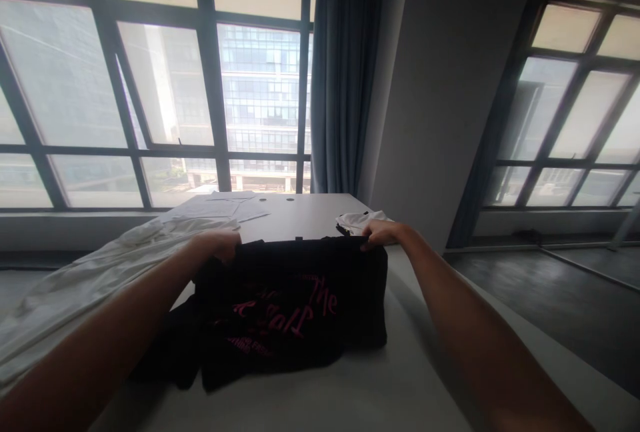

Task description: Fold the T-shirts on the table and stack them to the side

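I log a dark-framed window (213, 72), one pane (167, 85) tilted open, glass-fronted building (263, 85) beyond; blue curtain (345, 72) beside grey pillar (440, 79); paper sheets (215, 207) on white table (305, 219).

Black garment (305, 345), I note, printed with pink lettering (293, 319). Left of garment: plain white cloth (100, 285). Beyond garment: white tabletop (310, 213), then dark blue curtain (345, 72).
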Action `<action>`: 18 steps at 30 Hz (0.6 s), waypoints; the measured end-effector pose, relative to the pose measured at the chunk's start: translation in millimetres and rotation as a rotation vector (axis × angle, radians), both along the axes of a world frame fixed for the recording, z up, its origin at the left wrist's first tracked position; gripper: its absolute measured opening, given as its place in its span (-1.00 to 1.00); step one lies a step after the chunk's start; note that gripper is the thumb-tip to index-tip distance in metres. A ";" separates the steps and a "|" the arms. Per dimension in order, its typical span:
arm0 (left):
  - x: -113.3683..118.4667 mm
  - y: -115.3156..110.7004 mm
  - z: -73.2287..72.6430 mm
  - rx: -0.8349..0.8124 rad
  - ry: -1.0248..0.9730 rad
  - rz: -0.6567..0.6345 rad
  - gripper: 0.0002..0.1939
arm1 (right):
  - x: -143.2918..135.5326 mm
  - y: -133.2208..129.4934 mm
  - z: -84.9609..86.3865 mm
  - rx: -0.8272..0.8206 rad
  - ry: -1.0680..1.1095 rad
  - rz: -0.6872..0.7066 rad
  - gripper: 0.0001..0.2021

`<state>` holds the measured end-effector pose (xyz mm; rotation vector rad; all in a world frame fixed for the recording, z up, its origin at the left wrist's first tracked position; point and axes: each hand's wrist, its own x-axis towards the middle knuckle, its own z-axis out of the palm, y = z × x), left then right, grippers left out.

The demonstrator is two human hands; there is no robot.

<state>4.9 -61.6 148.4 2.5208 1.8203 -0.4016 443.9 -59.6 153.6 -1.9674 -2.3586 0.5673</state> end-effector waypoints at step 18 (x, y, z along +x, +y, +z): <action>-90.1 30.0 -22.6 -0.201 -0.621 0.231 -0.66 | 56.5 12.7 -32.8 -0.333 0.443 -0.153 -0.60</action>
